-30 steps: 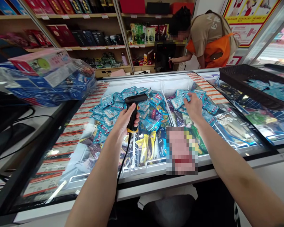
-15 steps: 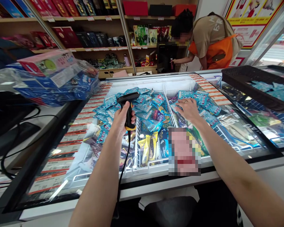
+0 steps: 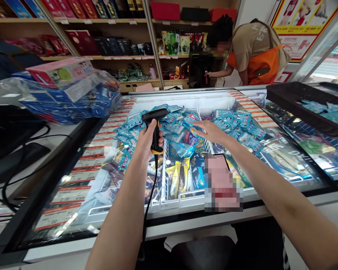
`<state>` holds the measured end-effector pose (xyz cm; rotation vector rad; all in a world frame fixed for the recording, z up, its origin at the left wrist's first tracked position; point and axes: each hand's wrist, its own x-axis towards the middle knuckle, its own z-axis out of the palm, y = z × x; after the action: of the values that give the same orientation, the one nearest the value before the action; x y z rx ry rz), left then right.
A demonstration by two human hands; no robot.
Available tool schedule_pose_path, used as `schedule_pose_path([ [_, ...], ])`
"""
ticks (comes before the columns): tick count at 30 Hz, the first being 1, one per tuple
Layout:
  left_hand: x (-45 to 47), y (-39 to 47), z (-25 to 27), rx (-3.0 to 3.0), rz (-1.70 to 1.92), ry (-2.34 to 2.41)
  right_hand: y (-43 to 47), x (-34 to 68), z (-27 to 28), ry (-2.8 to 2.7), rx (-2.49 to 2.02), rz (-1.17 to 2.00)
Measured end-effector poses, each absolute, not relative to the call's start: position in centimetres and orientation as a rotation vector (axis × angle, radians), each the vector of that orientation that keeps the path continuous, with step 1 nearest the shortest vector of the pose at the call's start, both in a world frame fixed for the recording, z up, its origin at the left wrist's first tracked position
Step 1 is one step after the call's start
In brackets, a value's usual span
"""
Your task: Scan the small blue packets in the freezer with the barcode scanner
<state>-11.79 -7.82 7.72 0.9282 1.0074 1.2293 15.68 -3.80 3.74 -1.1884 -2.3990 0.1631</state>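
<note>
My left hand (image 3: pixel 152 138) is wrapped around the grip of a black and yellow barcode scanner (image 3: pixel 154 114), whose cable hangs down past my forearm. My right hand (image 3: pixel 211 132) reaches leftward over a white wire divider (image 3: pixel 207 145), its fingertips closed at the edge of a small blue packet (image 3: pixel 189 125). Many similar blue packets (image 3: pixel 171 128) lie heaped on the freezer's glass to the left. A second group of blue packets (image 3: pixel 236 123) is spread to the right of that hand. A phone (image 3: pixel 221 168), partly blurred, rests near the front edge.
Ice creams in yellow wrappers (image 3: pixel 180 176) show inside the chest freezer (image 3: pixel 183 221). Plastic-wrapped boxes (image 3: pixel 70 95) are stacked at the left. A dark basket (image 3: pixel 307 107) with more blue packets stands at the right. Behind, a person in an orange apron (image 3: pixel 263 67) bends beside the shelves.
My right hand has moved left from the right-hand packets to the packet heap, and a packet is at its fingertips. My left hand still holds the scanner. The view has shifted slightly.
</note>
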Motion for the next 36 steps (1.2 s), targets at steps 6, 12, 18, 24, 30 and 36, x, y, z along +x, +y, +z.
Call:
schedule_pose_path([
  [6,-12.1,-8.0,7.8,0.945,1.221,1.015,-2.8,11.3,4.4,-2.593,-1.045,0.248],
  [12,-12.0,-8.0,7.9,0.947,1.217,1.040,-2.5,9.1,4.0,-2.682,-1.004,0.176],
  [18,-11.9,-8.0,7.8,0.952,1.207,1.035,-3.5,12.1,3.7,-2.570,-1.075,0.157],
  [24,-11.6,-8.2,7.5,0.980,1.161,1.035,-3.1,13.3,3.6,-2.377,-1.307,0.078],
  [30,-11.2,-8.3,7.4,1.020,1.105,1.026,-2.0,13.0,3.8,-2.378,-1.496,0.122],
  [36,-10.9,-8.4,7.4,1.014,1.086,1.025,-2.4,14.5,4.9,-2.057,-1.763,0.268],
])
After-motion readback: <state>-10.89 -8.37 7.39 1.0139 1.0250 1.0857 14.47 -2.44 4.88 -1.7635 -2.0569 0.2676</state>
